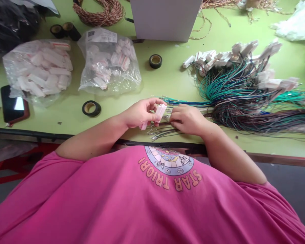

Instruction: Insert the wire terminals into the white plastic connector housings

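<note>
My left hand (148, 112) is closed around a white plastic connector housing (161, 110), held between thumb and fingers. A second white piece (143, 126) pokes out below the same palm. Just to the right, my right hand (184, 118) has its fingers curled together over loose wire ends; what they pinch is hidden. Under and between both hands lie thin wires (165, 130) with metal terminals at their tips, in teal, blue, white and dark colours. They run right into a large wire bundle (225, 108), topped by several white housings (218, 57).
Two clear bags, one at left (40, 69) and one nearer the middle (109, 64), hold white housings. Black tape rolls (91, 108) lie about. A phone (14, 105) rests at far left. A grey box (165, 20) and coiled twisted wire (99, 13) stand behind.
</note>
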Available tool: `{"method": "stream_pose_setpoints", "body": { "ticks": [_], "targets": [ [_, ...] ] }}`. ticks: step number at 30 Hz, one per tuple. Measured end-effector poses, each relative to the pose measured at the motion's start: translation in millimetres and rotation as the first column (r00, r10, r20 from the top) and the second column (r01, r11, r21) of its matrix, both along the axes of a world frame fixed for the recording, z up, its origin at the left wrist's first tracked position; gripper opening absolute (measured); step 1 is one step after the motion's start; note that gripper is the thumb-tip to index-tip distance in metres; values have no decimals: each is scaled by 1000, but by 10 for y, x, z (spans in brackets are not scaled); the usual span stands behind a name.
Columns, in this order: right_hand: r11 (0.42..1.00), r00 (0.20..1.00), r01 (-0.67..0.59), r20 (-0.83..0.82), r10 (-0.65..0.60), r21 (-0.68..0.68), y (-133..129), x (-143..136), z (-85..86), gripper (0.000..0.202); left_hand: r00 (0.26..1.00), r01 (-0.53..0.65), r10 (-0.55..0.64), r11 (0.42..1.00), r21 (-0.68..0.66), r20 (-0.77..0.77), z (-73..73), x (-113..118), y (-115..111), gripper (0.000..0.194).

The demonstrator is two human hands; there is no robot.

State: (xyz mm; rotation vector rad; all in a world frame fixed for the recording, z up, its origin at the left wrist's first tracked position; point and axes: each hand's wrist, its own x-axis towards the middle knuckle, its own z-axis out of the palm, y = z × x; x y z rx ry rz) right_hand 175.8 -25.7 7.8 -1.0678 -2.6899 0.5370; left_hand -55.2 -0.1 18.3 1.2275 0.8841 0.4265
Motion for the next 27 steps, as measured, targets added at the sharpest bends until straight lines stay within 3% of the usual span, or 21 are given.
{"method": "stream_pose_setpoints", "body": {
  "ticks": [3,7,10,13,15,17,20,23,25,27],
  "targets": [
    [995,996,81,-37,-83,-53,-6,4,33,19,1000,13,-13,1000,-21,18,33,-14,7,51],
    [973,986,165,49,-159,-162,-2,11,76,22,998,50,-49,998,-39,42,52,-34,9,52],
    [951,963,263,-13,-269,-160,40,128,123,27,993,62,-55,996,-57,108,60,-48,3,49],
    [864,832,463,-237,-501,-199,67,288,206,24,988,64,-54,995,-72,145,69,-42,-10,48],
    [829,754,485,-347,-557,-278,43,327,276,20,989,51,-37,994,-93,146,63,-20,-19,47],
    [858,780,407,-368,-505,-314,-15,273,345,17,990,39,-21,992,-120,142,42,11,-24,46],
    [946,903,192,-331,-275,-261,-120,81,405,19,992,53,-37,989,-136,118,-2,50,-23,46],
    [980,931,-16,-359,-58,-200,-174,-69,387,18,994,61,-48,989,-136,96,-32,61,-22,49],
    [982,912,23,-399,-97,-185,-175,-93,339,18,992,67,-48,984,-166,113,-37,59,-25,51],
    [963,882,200,-396,-256,-178,-170,-72,280,18,989,75,-45,974,-212,143,-34,57,-30,51]
  ]
}}
